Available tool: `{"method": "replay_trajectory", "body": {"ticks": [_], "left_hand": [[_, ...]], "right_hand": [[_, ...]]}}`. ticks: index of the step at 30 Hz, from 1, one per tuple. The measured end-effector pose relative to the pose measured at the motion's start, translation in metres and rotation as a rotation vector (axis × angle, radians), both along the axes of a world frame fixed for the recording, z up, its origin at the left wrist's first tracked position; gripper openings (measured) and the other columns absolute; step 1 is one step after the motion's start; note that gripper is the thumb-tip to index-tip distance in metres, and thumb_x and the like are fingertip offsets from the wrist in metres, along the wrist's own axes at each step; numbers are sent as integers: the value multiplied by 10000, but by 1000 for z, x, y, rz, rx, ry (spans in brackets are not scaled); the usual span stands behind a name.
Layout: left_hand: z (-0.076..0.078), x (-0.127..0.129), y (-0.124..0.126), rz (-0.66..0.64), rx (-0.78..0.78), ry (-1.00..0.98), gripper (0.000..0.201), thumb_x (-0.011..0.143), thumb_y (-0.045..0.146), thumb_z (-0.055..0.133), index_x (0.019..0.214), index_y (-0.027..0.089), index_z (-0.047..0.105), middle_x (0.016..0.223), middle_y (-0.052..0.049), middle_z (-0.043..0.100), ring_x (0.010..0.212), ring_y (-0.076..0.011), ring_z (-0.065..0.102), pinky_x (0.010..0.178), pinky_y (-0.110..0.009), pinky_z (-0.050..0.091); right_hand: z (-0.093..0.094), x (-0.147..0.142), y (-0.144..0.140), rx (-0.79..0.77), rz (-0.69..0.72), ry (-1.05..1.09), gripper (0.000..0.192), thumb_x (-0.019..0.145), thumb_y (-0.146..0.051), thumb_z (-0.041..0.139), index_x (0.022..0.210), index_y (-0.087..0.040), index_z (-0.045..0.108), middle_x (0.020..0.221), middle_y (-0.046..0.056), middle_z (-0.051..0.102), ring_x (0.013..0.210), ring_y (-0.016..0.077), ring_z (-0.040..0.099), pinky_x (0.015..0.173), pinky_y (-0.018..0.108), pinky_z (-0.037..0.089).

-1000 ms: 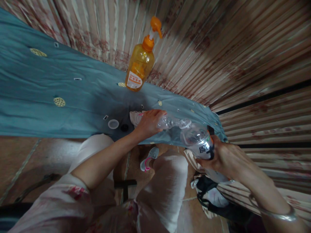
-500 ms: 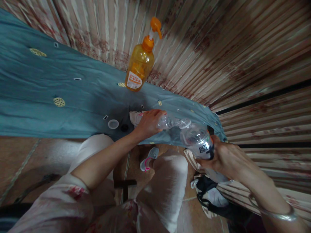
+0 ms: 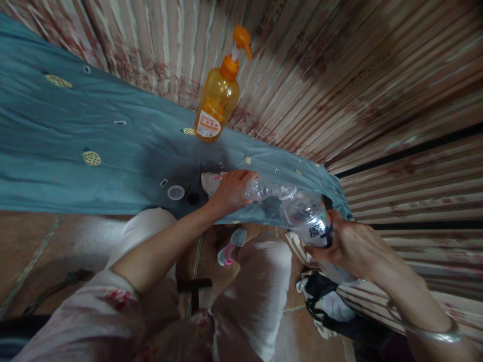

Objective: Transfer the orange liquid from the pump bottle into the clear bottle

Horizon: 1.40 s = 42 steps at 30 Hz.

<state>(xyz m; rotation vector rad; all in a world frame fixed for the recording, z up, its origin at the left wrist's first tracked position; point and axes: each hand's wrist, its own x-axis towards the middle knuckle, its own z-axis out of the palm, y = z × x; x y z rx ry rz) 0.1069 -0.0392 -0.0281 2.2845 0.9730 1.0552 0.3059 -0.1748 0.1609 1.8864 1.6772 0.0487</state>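
Your right hand [image 3: 352, 246] wraps tight around the big bottle [image 3: 305, 213], tipping it so its mouth meets the small bottle [image 3: 260, 189] your left hand [image 3: 230, 191] grips steady.

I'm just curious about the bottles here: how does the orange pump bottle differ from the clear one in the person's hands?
The orange pump bottle stands upright on the blue cloth, untouched; the clear plastic bottle is tilted on its side, gripped by the right hand. The pump bottle is amber-tinted with a pump top; the clear bottle is colourless and its mouth meets a crinkled bottle under the left hand. Both carry labels.
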Motion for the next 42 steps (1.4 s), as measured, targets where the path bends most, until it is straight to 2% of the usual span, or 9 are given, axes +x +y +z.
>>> {"method": "replay_trajectory", "body": {"ticks": [16, 28, 42], "left_hand": [[2, 0, 0, -4, -3, 20, 573, 715, 170, 781, 1254, 172, 586, 1232, -123, 707, 1171, -314, 655, 979, -448, 516], [2, 0, 0, -9, -28, 23, 583, 721, 200, 796, 1267, 180, 591, 1237, -122, 700, 1167, -314, 653, 988, -458, 514], [-1, 0, 0, -3, -11, 8, 586, 720, 194, 799, 1268, 179, 591, 1244, -129, 699, 1172, -317, 653, 981, -456, 514]], "right_hand": [[-2, 2, 0, 31, 20, -3, 552, 739, -560, 679, 1073, -150, 522, 691, 129, 735, 698, 352, 742, 531, 312, 394], [-1, 1, 1, 24, 11, -5, 596, 745, -587, 640, 1099, -120, 531, 657, 129, 721, 667, 355, 731, 514, 318, 373], [-3, 3, 0, 29, 19, 12, 544, 741, -553, 654, 1087, -153, 528, 707, 124, 739, 693, 341, 743, 529, 311, 391]]}}
